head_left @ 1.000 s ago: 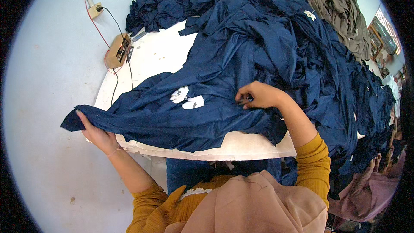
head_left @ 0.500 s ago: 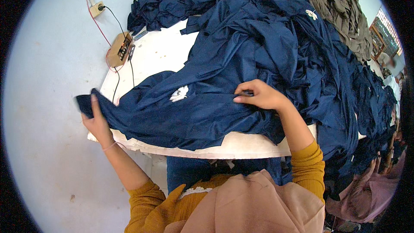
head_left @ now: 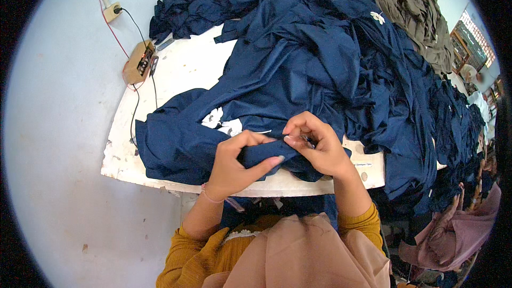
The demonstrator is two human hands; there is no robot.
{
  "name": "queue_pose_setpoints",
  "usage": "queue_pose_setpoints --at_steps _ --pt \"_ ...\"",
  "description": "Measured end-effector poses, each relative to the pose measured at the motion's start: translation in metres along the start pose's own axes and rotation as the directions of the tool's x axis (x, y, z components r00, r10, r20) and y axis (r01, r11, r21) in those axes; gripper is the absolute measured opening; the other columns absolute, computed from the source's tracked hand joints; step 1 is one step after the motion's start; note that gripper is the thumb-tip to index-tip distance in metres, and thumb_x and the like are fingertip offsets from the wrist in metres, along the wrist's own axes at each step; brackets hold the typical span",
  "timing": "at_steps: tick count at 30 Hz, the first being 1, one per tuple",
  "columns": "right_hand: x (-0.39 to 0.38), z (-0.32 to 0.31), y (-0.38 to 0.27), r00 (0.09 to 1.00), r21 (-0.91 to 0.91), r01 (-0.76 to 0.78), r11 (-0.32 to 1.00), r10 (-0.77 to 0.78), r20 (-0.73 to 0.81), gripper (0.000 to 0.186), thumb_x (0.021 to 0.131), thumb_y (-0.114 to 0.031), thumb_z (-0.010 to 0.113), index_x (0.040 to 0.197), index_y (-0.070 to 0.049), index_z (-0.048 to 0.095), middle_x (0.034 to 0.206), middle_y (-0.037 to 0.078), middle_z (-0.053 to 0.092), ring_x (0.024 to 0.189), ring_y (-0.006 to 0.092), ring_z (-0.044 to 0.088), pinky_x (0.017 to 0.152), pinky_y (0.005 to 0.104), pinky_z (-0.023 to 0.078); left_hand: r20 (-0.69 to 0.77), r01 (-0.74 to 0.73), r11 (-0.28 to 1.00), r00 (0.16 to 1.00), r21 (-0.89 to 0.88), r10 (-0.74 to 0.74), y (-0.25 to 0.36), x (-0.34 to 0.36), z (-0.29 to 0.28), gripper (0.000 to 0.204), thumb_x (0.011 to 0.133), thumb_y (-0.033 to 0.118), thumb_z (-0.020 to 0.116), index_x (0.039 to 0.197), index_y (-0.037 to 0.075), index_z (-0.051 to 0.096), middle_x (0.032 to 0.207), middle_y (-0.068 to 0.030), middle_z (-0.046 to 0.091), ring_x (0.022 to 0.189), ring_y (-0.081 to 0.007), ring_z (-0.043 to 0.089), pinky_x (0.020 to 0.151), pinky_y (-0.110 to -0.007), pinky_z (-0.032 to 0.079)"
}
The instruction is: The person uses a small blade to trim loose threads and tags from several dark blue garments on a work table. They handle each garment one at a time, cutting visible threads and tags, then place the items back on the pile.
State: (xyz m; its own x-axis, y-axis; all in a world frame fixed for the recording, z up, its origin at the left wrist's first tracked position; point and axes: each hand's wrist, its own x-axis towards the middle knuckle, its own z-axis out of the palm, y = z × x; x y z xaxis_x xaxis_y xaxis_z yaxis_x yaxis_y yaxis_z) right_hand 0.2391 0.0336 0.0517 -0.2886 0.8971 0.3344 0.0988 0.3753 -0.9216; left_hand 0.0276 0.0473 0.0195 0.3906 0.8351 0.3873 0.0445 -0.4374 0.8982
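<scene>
Grips navy cloth [head_left: 170,146] in left hand [head_left: 232,165], above near edge of desk [head_left: 197,56]; pinches it in right hand [head_left: 321,146], also above desk. Note box [head_left: 136,65] at left edge of desk.

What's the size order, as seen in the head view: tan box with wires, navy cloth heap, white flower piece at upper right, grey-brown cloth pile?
1. Navy cloth heap
2. Grey-brown cloth pile
3. Tan box
4. White flower piece
</scene>
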Motion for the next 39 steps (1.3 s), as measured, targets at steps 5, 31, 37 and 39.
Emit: queue_pose_setpoints --at_steps 5,31,37,39 --pt "-0.006 0.010 0.003 0.926 -0.390 0.319 0.864 -0.371 -0.065 0.013 0.084 -0.007 0.075 0.097 -0.006 0.074 0.101 0.009 0.066 0.081 0.0146 0.063 0.070 0.0268 0.049 -0.096 0.173 0.962 0.976 -0.211 -0.196 0.010 -0.011 -0.006 0.038 0.070 0.006 0.088 0.087 0.006 0.054 0.083 0.0014 0.061 0.077 -0.0046 0.053 0.069 -0.021 0.044" --pt "0.005 -0.034 0.018 0.821 -0.552 0.071 0.831 -0.363 -0.441 0.011 0.098 -0.011 0.057 0.095 0.000 0.058 0.084 0.007 0.058 0.077 0.0130 0.055 0.071 0.0269 0.046 0.001 0.311 0.950 0.950 0.034 -0.311 0.008 -0.024 -0.017 0.059 0.060 0.021 0.094 0.097 0.005 0.051 0.091 -0.0019 0.054 0.088 -0.0106 0.049 0.082 -0.024 0.042" --pt "0.004 -0.045 -0.003 0.584 -0.633 -0.136 0.762 -0.454 -0.673 0.032 0.090 -0.001 0.067 0.121 -0.005 0.060 0.115 0.007 0.064 0.090 0.0155 0.062 0.074 0.0238 0.050 -0.096 0.197 0.980 0.976 -0.009 -0.197 0.004 -0.024 -0.013 0.061 0.058 0.022 0.095 0.097 0.005 0.052 0.090 -0.0025 0.054 0.090 -0.0118 0.051 0.084 -0.025 0.043" --pt "-0.001 -0.027 -0.008 0.829 -0.653 0.021 0.757 -0.379 -0.411 0.045 0.090 -0.005 0.068 0.133 -0.006 0.056 0.131 0.009 0.060 0.098 0.0183 0.064 0.082 0.0276 0.053 -0.067 0.198 0.980 0.978 -0.001 -0.197 0.000 -0.024 -0.013 0.061 0.060 0.021 0.095 0.100 0.004 0.052 0.090 -0.0018 0.054 0.089 -0.0110 0.051 0.083 -0.024 0.043"
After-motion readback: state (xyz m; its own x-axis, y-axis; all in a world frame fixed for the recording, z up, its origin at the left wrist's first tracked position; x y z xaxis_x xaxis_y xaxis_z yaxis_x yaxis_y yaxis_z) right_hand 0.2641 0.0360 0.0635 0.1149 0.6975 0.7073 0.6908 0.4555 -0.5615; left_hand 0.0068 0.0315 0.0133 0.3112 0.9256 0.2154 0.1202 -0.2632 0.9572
